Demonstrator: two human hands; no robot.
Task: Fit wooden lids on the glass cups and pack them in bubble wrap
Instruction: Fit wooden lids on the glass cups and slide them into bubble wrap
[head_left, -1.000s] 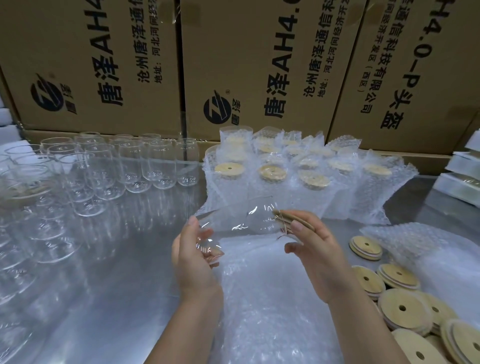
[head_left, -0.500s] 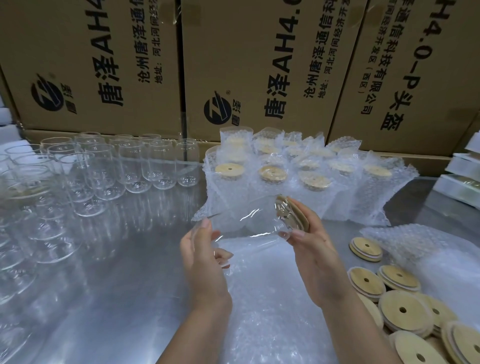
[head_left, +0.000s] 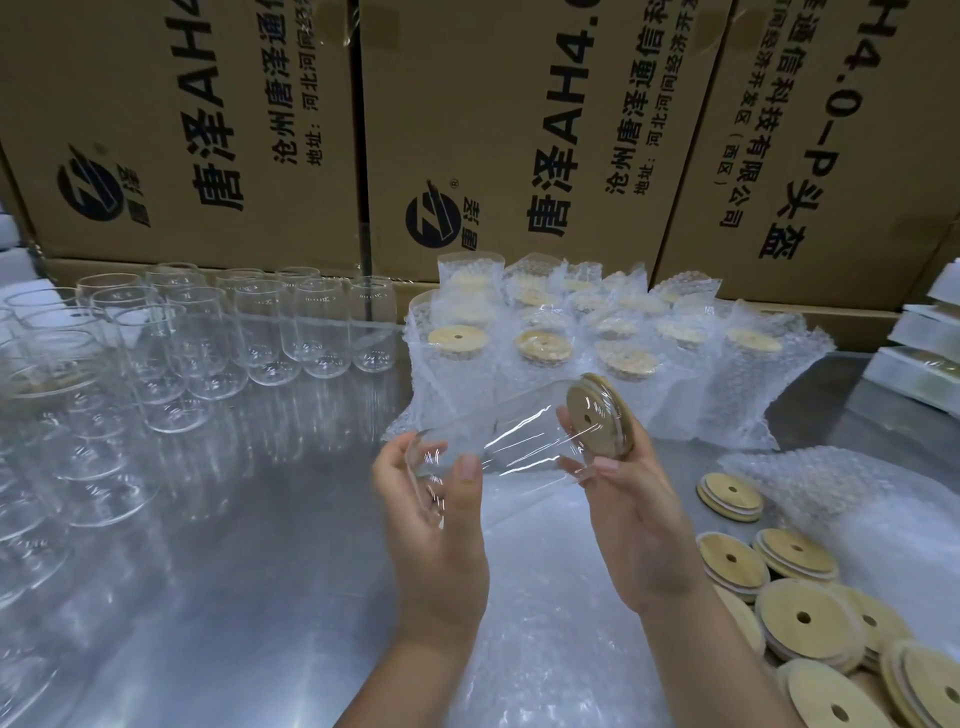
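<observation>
A clear glass cup (head_left: 511, 431) lies on its side in the air between my two hands, mouth to the right. My left hand (head_left: 436, 512) grips its base. My right hand (head_left: 631, 499) holds the mouth end, where a round wooden lid (head_left: 597, 413) with a centre hole sits against the rim, tilted toward me. Below the cup a bubble wrap sheet (head_left: 550, 623) is spread on the metal table. Loose wooden lids (head_left: 802, 618) are piled at the lower right.
Several bare glass cups (head_left: 208, 338) stand at the left and back left. Lidded cups in bubble wrap (head_left: 597, 332) stand in rows behind my hands. Printed cardboard boxes (head_left: 519, 130) wall the back. More bubble wrap (head_left: 810, 483) and white boxes (head_left: 930, 348) are on the right.
The cup has swung up at its mouth end and turned, so the lid now faces me. My right hand rose with it; my left hand shifted right, still on the base.
</observation>
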